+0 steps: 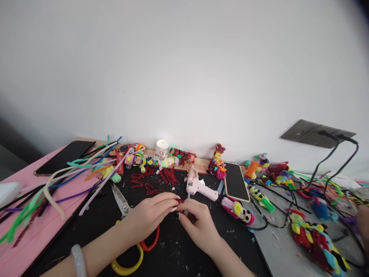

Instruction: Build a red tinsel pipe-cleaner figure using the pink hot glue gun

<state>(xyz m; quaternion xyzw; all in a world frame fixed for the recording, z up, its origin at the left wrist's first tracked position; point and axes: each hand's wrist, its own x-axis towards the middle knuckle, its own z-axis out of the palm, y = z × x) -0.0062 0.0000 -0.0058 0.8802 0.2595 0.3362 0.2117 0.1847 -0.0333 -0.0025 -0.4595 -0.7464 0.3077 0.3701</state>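
I pinch a small red piece (180, 201) between the fingertips of my left hand (151, 215) and right hand (198, 223), both closed on it just over the black mat (173, 250). Short, close twists near the tips should keep it from slipping. The table (37, 231) sits against a white wall, strewn with pipe cleaners (72, 169), scissors (122, 204) and a glue gun (198, 186).

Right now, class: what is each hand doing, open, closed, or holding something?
Left hand: fingers pinched shut on a small red glittery pipe-cleaner piece.
Right hand: fingers pinched shut on the same red piece.
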